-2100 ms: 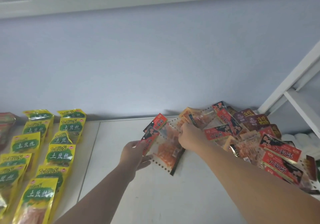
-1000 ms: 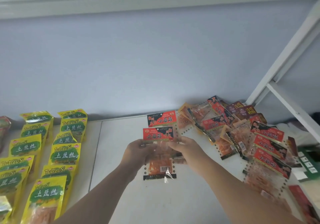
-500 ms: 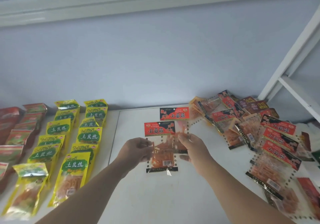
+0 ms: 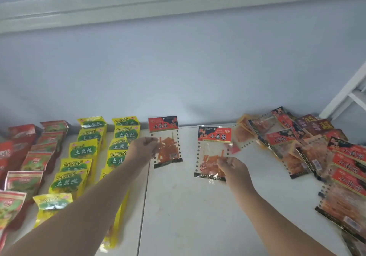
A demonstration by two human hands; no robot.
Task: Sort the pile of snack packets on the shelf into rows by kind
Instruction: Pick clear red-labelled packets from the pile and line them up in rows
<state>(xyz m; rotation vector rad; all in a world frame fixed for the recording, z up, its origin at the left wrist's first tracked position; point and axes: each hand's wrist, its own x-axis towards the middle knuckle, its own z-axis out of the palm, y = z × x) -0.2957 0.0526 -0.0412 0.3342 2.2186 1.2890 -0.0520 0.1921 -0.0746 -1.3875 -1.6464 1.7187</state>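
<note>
In the head view, both bare forearms reach out over a white shelf that runs along a pale blue wall.

The left hand is raised near the back of the shelf. Its fingers are curled and pinch the left edge of a clear snack packet with a red header. This left packet hangs upright, orange strips showing through its window. Its top edge reaches the line where the shelf meets the wall. It sits just to the right of the yellow rows.

The right hand is lower and further right. Its fingers are bent inward and grip the lower part of a second red-header packet of the same kind, also upright. The two held packets are side by side with a gap of bare shelf between them; they do not touch.

At the right end of the shelf lies the unsorted pile. It holds overlapping red-header packets, some clear ones showing orange contents, and a few dark brown ones at the back. The right packet's upper edge is close to the pile's nearest pieces.

To the left, yellow packets with green labels lie in two rows running from the wall toward the camera. The left forearm crosses over the nearer ones. Further left, red packets with green pictures are laid in rows as well.

A white frame post slants up at the far right.
</note>
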